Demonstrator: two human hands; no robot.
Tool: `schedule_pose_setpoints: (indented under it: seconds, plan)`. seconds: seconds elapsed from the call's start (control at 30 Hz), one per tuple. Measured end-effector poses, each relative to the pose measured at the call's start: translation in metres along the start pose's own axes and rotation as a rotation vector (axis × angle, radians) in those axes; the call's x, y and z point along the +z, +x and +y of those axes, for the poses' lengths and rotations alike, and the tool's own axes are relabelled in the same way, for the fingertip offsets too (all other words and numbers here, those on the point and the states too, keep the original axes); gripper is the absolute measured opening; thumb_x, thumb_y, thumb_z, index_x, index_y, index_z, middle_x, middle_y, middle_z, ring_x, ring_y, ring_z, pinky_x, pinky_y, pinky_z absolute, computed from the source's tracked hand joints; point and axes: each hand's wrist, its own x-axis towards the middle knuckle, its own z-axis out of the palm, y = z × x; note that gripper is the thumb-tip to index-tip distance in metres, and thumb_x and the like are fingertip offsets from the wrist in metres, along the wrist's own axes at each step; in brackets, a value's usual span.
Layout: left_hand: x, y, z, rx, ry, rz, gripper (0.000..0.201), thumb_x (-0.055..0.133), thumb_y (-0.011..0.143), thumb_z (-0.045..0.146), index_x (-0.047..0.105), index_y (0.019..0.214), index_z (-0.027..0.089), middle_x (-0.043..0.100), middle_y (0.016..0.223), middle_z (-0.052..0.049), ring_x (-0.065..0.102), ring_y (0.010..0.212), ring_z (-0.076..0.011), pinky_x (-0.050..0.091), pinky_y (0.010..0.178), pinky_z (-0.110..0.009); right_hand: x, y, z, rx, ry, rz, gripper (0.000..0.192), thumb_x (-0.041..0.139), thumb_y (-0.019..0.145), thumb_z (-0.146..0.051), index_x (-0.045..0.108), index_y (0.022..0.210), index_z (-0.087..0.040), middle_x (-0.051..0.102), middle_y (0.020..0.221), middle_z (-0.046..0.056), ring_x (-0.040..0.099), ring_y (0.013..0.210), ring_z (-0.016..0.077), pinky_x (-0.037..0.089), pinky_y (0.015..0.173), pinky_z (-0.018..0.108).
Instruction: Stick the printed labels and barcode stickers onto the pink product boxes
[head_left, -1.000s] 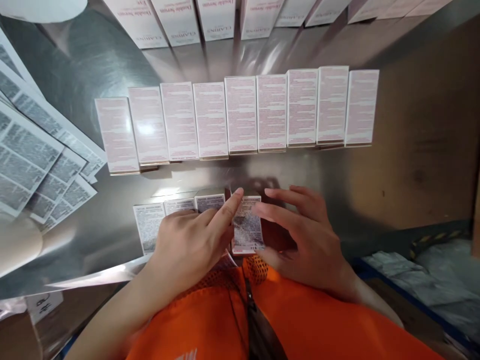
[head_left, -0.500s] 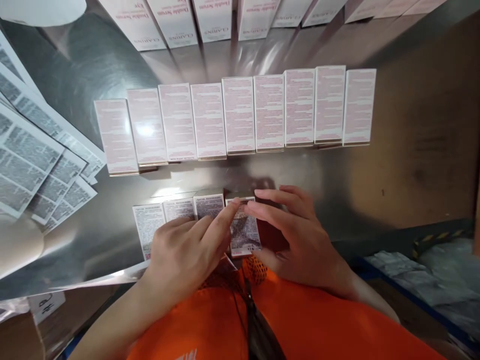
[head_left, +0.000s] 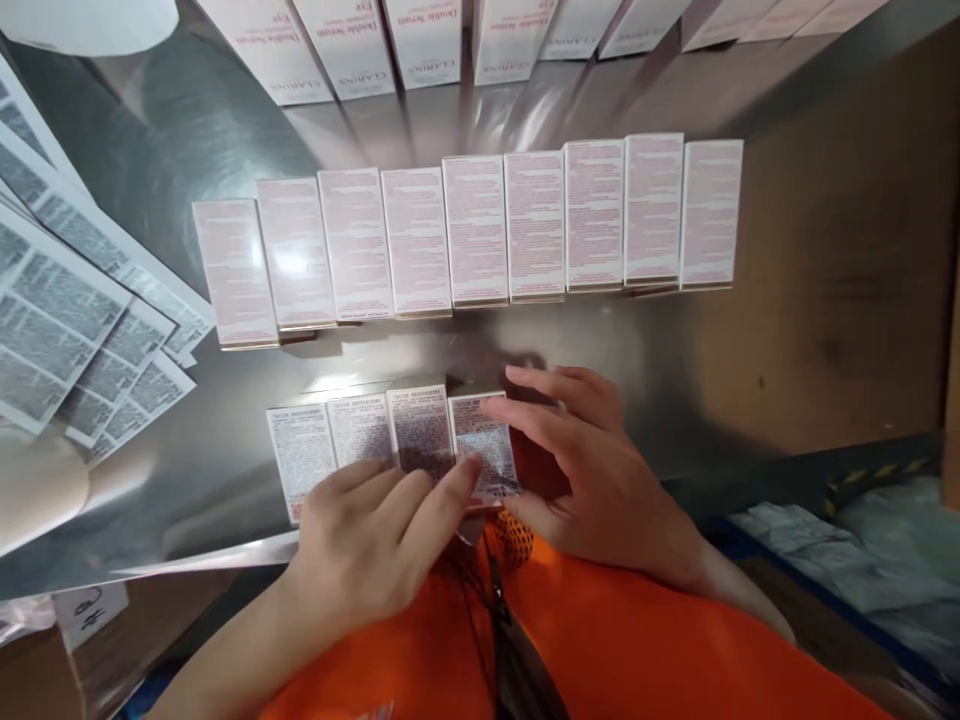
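Note:
Four small cartons stand side by side near the table's front edge, their tops covered by silvery labels with dense dark print. My right hand (head_left: 592, 460) holds the rightmost carton (head_left: 487, 445), fingers at its far end and right side, thumb at its near corner. My left hand (head_left: 382, 530) is curled, with one fingertip pressed on that carton's label. What lies under its other fingers is hidden; a small pale corner shows below it. Left of the held carton are a labelled carton (head_left: 420, 425), another labelled carton (head_left: 358, 430) and the leftmost labelled carton (head_left: 300, 450).
A row of white cartons with pink print (head_left: 474, 230) lies across the metal table (head_left: 600, 365). More upright cartons (head_left: 427, 45) stand at the back. Printed label sheets (head_left: 60, 290) overlap at the left. Bagged items (head_left: 840, 570) sit below at the right.
My left fingertip has slid from the far edge of the held carton's label towards its near part. The right hand keeps its hold, almost still.

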Motion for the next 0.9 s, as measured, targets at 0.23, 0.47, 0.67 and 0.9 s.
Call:
schedule_pose_setpoints:
  seconds: [0.23,0.47,0.67,0.9]
  plan:
    - [-0.003,-0.003,0.007,0.034,-0.043,0.027,0.010,0.064,0.089,0.011,0.066,0.097,0.006,0.067,0.066,-0.001,0.054,0.052,-0.0112,0.032,0.050,-0.032,0.000,-0.002,0.002,-0.010,-0.018,-0.029,0.057,0.072,0.080,-0.022,0.051,0.133,-0.022,0.066,0.131,0.010,0.051,0.134,0.0256,0.030,0.116,0.046]
    - [-0.001,-0.002,0.012,0.017,-0.084,0.029,0.006,0.060,0.090,0.010,0.065,0.093,0.008,0.063,0.062,0.002,0.054,0.051,-0.0112,0.033,0.050,-0.031,-0.009,-0.003,0.005,-0.077,-0.086,-0.049,0.054,0.066,0.081,-0.016,0.050,0.132,-0.023,0.069,0.128,0.007,0.050,0.136,0.0226,0.020,0.118,0.048]
    - [-0.001,-0.003,0.016,0.014,-0.100,0.003,0.011,0.055,0.094,0.011,0.066,0.093,0.009,0.060,0.059,0.002,0.054,0.050,-0.0115,0.033,0.051,-0.031,-0.011,-0.004,0.004,-0.113,-0.058,-0.059,0.050,0.064,0.082,-0.012,0.053,0.129,-0.023,0.076,0.115,0.000,0.050,0.135,0.0201,0.015,0.120,0.045]
    - [-0.002,-0.004,0.024,-0.002,-0.097,-0.012,0.016,0.052,0.095,0.010,0.067,0.092,0.010,0.060,0.058,0.002,0.055,0.051,-0.0118,0.035,0.056,-0.031,-0.011,-0.009,0.005,-0.174,-0.110,-0.096,0.049,0.067,0.085,-0.019,0.054,0.132,-0.023,0.074,0.120,0.001,0.048,0.138,0.0220,0.010,0.122,0.048]
